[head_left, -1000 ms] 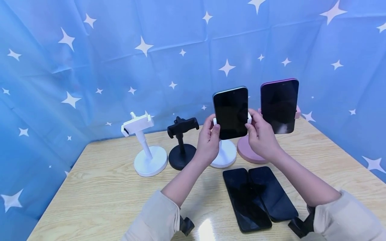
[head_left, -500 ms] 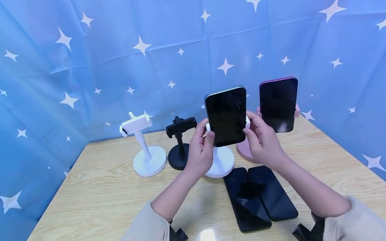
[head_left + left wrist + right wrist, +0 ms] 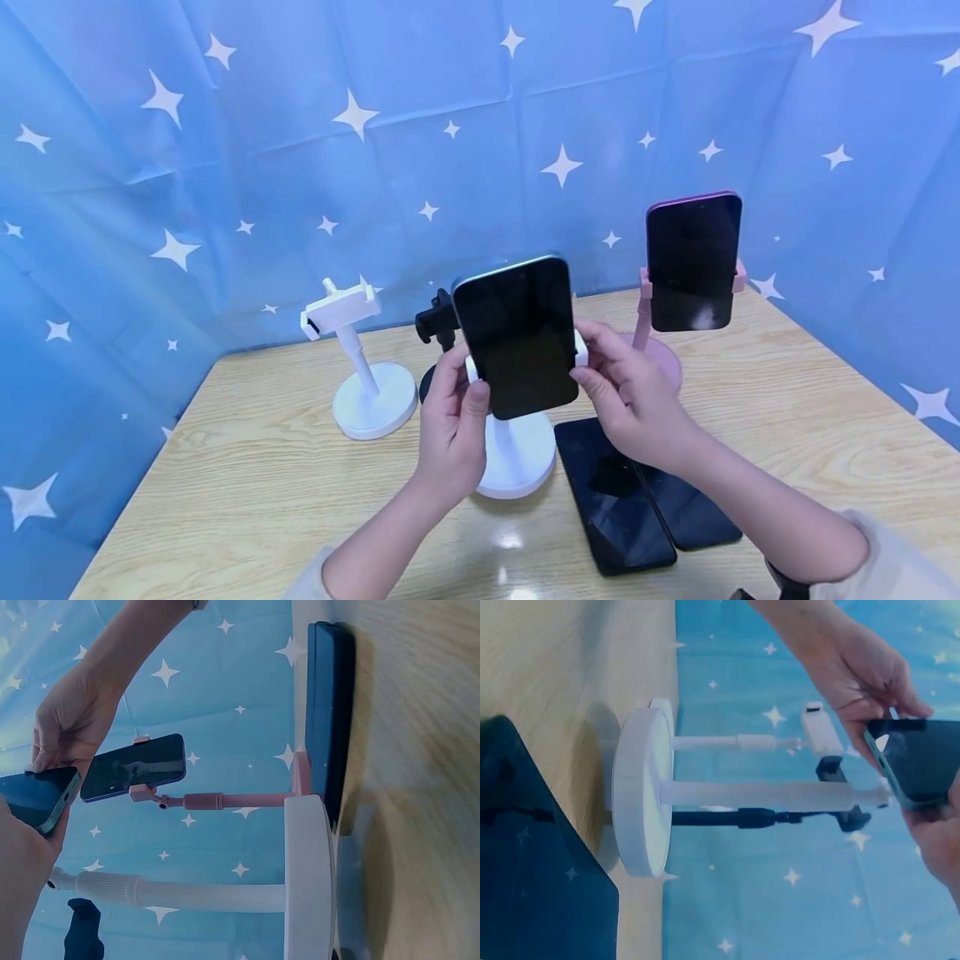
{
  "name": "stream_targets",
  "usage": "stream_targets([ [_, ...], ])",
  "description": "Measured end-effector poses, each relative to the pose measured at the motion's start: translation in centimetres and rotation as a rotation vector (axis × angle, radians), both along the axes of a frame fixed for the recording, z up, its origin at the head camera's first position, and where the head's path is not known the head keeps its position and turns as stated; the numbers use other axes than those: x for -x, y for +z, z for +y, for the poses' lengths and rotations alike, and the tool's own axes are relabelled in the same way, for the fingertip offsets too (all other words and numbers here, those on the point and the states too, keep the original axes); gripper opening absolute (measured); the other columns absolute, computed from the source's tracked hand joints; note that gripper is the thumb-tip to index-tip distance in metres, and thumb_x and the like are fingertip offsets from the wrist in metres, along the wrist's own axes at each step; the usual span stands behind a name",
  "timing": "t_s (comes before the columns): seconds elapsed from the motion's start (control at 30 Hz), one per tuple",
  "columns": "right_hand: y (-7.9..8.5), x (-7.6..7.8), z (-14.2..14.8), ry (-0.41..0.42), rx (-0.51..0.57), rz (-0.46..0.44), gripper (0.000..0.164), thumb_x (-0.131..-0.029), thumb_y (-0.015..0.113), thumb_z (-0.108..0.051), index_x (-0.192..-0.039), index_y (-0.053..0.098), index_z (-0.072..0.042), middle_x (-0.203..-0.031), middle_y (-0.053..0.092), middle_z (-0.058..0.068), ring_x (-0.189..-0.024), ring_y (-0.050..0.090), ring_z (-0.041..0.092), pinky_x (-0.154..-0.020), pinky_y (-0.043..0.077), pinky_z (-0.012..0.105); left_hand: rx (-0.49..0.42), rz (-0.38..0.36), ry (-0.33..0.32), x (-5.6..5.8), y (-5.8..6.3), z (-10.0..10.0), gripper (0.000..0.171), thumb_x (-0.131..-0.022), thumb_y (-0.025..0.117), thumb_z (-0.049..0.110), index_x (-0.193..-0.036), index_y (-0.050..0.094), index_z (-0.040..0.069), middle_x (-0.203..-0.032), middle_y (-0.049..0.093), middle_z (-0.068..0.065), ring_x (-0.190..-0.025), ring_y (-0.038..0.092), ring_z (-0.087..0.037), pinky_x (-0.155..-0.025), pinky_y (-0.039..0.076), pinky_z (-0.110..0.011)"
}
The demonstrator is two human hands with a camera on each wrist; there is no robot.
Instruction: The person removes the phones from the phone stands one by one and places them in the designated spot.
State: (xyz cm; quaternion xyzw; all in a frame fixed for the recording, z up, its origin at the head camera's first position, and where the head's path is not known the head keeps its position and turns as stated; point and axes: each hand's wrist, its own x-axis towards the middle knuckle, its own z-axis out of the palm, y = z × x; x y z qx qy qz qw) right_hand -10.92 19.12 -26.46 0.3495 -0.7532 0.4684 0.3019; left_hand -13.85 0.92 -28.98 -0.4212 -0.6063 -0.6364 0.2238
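As left grip (image 3: 454,429) holds phone (image 3: 517,337) in white stand (image 3: 522,462), right grip (image 3: 639,402) holds it opposite.

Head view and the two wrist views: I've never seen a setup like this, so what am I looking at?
There is no machine: a person's bare left hand and right hand do the work. The head picture comes from a camera worn on the head; the others come from one on each wrist, where the table appears turned sideways. Both hands hold a phone near its edges, at the clamp of a white stand. Nearby are a black stand, a second white stand and a pink stand holding another phone. Two dark phones lie side by side on the table.
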Motion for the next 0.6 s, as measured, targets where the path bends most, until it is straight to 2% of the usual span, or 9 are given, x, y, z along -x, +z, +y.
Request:
stream_targets([
  [0.2,-0.5,-0.4,-0.3,0.019,-0.01,0.0,0.042,-0.081,0.05,0.017,-0.122,0.043,0.014,-0.084,0.053,0.008,-0.064,0.046,0.009,-0.053,0.039,0.018,-0.026,0.016,-0.048,-0.7,-0.7,-0.5,0.035,-0.097,0.034,0.018,-0.117,0.039,-0.01,-0.105,0.047,-0.021,-0.096,0.054,-0.013,-0.077,0.049,-0.028],
  [0.37,-1.1,-0.5,-0.2,0.027,-0.019,0.001,0.042,-0.08,0.051,0.018,-0.121,0.044,0.012,-0.078,0.051,0.006,-0.058,0.042,0.007,-0.048,0.037,0.018,-0.037,-0.005,-0.083,-1.0,-1.1,-0.6,0.034,-0.097,0.034,0.016,-0.118,0.038,-0.01,-0.106,0.048,-0.021,-0.098,0.054,-0.013,-0.078,0.049,-0.029],
  [0.6,-2.1,-0.5,0.1,0.064,0.002,0.047,0.033,-0.087,0.053,0.002,-0.118,0.047,0.012,-0.076,0.048,0.006,-0.055,0.041,0.007,-0.046,0.034,0.017,-0.047,0.012,-0.111,-1.3,-1.8,-0.6,0.035,-0.097,0.035,0.017,-0.117,0.037,-0.012,-0.105,0.048,-0.021,-0.098,0.053,-0.012,-0.079,0.048,-0.027],
])
